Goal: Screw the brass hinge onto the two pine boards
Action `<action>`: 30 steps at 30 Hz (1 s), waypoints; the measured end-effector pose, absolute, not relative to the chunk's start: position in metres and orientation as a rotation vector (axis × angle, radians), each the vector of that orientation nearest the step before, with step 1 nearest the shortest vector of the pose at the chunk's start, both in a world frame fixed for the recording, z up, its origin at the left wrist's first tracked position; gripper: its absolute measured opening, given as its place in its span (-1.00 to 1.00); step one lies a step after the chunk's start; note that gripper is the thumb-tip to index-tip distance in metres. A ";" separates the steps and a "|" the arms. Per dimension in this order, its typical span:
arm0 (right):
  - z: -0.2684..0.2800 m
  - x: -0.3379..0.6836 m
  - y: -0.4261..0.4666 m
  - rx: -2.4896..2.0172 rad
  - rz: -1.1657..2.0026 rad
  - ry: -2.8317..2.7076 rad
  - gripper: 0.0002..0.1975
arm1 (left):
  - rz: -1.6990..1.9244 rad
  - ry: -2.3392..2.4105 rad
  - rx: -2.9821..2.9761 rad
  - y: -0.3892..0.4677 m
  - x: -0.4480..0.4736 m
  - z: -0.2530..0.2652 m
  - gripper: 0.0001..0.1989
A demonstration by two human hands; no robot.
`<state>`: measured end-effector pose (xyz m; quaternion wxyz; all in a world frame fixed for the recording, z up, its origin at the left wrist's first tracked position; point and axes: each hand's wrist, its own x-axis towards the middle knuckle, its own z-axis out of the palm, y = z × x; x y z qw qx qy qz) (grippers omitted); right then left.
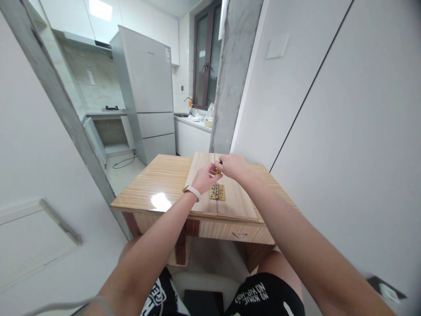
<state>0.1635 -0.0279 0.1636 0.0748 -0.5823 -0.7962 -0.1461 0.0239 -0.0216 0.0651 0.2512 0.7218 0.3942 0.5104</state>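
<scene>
Two pale wooden boards lie side by side on the desk, with a narrow seam between them. A brass hinge lies open across that seam, close below my hands. Farther up the seam, my left hand has its fingers bent in a pinch beside a small gold-coloured metal piece. My right hand is closed over the same spot from the right, with a small dark part showing at its fingers. My fingers hide most of what both hands hold.
The wooden desk has a drawer at its front, above my knees. White walls rise closely on both sides. Beyond the desk stand a grey fridge and a kitchen counter with a sink. A cable lies on the floor.
</scene>
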 end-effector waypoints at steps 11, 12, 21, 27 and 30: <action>0.160 0.154 -0.027 -1.869 -0.367 -2.251 -0.36 | 1.469 1.079 1.977 -0.020 0.029 0.066 -0.83; 0.162 0.155 -0.028 -1.862 -0.353 -2.266 -0.33 | 1.469 1.074 1.970 -0.020 0.029 0.066 -0.84; 0.180 0.174 -0.033 -1.451 -0.095 -2.535 -0.80 | 1.343 0.932 1.931 -0.013 0.023 0.061 -0.79; 0.178 0.176 -0.030 -1.455 -0.156 -2.590 -0.84 | 1.226 0.809 1.883 -0.006 0.020 0.058 -0.77; 0.177 0.176 -0.029 -1.486 -0.251 -2.606 -0.83 | 1.205 0.766 1.879 -0.008 0.020 0.058 -0.74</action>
